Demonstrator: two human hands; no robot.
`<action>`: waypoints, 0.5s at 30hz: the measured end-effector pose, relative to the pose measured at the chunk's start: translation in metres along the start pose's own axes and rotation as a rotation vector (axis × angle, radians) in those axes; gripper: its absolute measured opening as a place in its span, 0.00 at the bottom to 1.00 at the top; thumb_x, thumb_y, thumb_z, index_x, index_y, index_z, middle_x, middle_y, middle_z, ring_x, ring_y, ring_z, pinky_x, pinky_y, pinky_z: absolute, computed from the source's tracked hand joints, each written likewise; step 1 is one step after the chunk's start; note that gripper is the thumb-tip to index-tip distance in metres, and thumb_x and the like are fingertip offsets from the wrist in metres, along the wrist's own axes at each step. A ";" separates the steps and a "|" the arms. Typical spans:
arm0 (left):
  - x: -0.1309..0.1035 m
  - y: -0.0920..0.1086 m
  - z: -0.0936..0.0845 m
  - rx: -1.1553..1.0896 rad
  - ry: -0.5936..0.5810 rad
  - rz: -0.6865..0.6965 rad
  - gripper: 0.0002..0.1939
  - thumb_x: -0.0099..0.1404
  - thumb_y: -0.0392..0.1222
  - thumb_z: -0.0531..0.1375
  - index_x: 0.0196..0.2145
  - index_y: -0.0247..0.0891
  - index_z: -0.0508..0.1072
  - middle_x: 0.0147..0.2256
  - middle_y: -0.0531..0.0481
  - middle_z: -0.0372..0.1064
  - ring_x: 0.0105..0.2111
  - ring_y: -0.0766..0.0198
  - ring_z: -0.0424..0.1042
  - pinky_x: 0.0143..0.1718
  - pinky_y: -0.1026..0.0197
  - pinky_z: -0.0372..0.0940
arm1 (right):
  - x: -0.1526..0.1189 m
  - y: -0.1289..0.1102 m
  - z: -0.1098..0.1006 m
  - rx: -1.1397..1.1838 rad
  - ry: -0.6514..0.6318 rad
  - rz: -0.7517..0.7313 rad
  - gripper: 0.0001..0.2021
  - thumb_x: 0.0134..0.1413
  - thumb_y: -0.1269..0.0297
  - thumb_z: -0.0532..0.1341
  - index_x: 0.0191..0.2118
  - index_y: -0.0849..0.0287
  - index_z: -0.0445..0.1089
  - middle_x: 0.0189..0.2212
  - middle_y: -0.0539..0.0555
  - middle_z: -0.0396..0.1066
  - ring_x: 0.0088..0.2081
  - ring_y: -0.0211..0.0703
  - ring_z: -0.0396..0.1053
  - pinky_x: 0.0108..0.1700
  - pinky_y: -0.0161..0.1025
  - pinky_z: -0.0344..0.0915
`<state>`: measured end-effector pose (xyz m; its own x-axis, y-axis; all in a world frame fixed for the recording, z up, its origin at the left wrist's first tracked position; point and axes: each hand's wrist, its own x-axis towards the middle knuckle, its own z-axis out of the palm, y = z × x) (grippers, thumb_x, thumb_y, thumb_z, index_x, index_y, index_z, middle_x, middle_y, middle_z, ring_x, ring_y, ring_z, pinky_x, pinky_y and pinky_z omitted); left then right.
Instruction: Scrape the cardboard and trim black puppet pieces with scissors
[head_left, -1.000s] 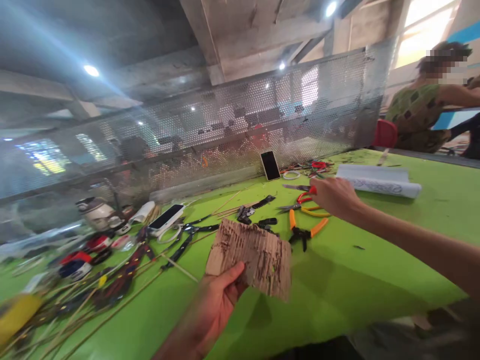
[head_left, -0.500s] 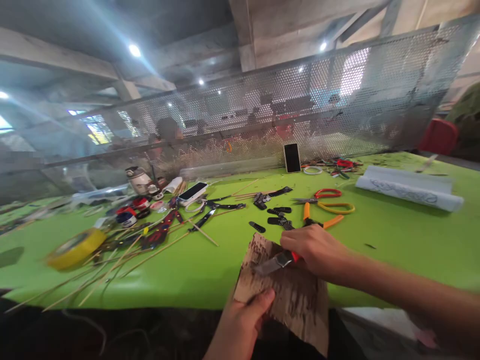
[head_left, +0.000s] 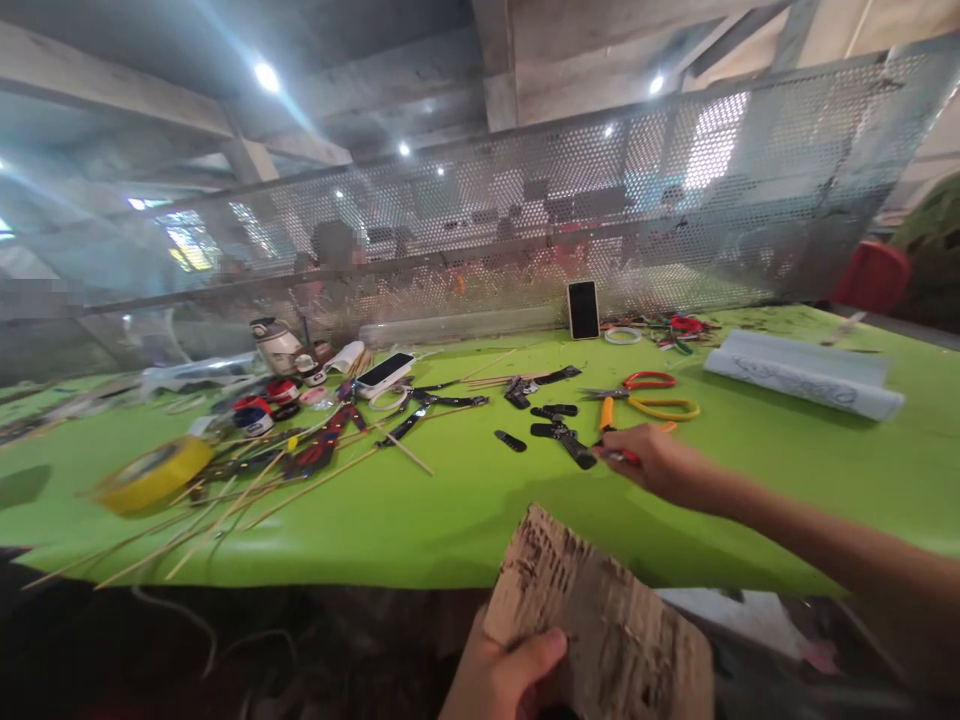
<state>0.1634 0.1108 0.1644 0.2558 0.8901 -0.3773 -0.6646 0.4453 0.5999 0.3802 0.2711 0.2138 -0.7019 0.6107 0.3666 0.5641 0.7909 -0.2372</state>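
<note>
Holding appears the step: the right hand (head_left: 660,465) grips a red handle (head_left: 625,457) over the desk (head_left: 337,545), the left hand (head_left: 504,668) ragged cardboard (head_left: 604,625) by its near edge; the next move likely calls for steadiness.

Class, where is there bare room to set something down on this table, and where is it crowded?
Bare: the front stretch of table, between the thin sticks and the brown board, below the black pieces; also the patch between the paper roll and the right forearm. Crowded: the left side, around those sticks and the yellow tape, and the middle, around the scissors.
</note>
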 end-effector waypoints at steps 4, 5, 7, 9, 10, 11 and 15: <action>0.000 -0.010 0.002 -0.011 0.004 0.006 0.36 0.48 0.36 0.71 0.55 0.38 0.68 0.33 0.46 0.77 0.40 0.49 0.76 0.53 0.48 0.62 | -0.011 -0.024 -0.008 0.122 -0.097 0.172 0.19 0.65 0.58 0.50 0.22 0.59 0.57 0.17 0.46 0.55 0.20 0.33 0.51 0.23 0.32 0.48; 0.000 -0.011 0.004 0.003 -0.008 -0.002 0.35 0.48 0.36 0.71 0.55 0.38 0.68 0.33 0.46 0.77 0.41 0.49 0.76 0.54 0.48 0.61 | -0.014 -0.034 -0.006 0.143 -0.149 0.146 0.18 0.64 0.60 0.51 0.22 0.59 0.58 0.18 0.46 0.56 0.21 0.33 0.52 0.24 0.32 0.49; 0.001 -0.015 0.007 0.040 -0.025 0.006 0.34 0.48 0.38 0.70 0.54 0.37 0.69 0.35 0.44 0.77 0.43 0.47 0.75 0.54 0.46 0.60 | -0.019 -0.053 -0.001 0.105 -0.220 0.101 0.12 0.60 0.66 0.55 0.24 0.60 0.60 0.20 0.48 0.62 0.23 0.34 0.55 0.26 0.33 0.49; 0.000 -0.018 0.007 0.085 -0.012 0.039 0.33 0.48 0.39 0.70 0.53 0.37 0.71 0.38 0.43 0.77 0.45 0.46 0.74 0.56 0.45 0.58 | -0.025 -0.066 0.002 0.023 -0.271 0.076 0.06 0.53 0.71 0.59 0.27 0.60 0.62 0.24 0.50 0.66 0.24 0.35 0.58 0.27 0.34 0.49; 0.000 -0.020 0.005 0.114 0.006 0.055 0.32 0.48 0.39 0.70 0.52 0.37 0.72 0.38 0.43 0.77 0.46 0.45 0.73 0.56 0.45 0.57 | -0.029 -0.070 0.002 -0.019 -0.290 0.057 0.04 0.51 0.73 0.59 0.29 0.60 0.63 0.25 0.50 0.67 0.25 0.36 0.60 0.27 0.34 0.49; -0.001 -0.021 0.003 0.149 0.024 0.068 0.31 0.47 0.39 0.70 0.51 0.37 0.73 0.39 0.43 0.77 0.46 0.45 0.72 0.57 0.45 0.56 | -0.032 -0.072 0.002 -0.058 -0.303 0.027 0.04 0.50 0.74 0.59 0.31 0.59 0.64 0.26 0.50 0.68 0.25 0.37 0.61 0.27 0.35 0.49; -0.006 -0.024 -0.007 0.295 0.068 0.112 0.28 0.48 0.38 0.69 0.49 0.37 0.75 0.39 0.43 0.76 0.49 0.44 0.70 0.59 0.45 0.54 | -0.046 -0.074 0.003 -0.218 -0.280 -0.160 0.05 0.51 0.72 0.60 0.36 0.60 0.66 0.29 0.52 0.69 0.28 0.41 0.65 0.29 0.37 0.53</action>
<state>0.1730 0.0942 0.1478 0.1381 0.9312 -0.3375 -0.4515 0.3624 0.8153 0.3692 0.1850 0.2119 -0.8628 0.4919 0.1163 0.4964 0.8680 0.0112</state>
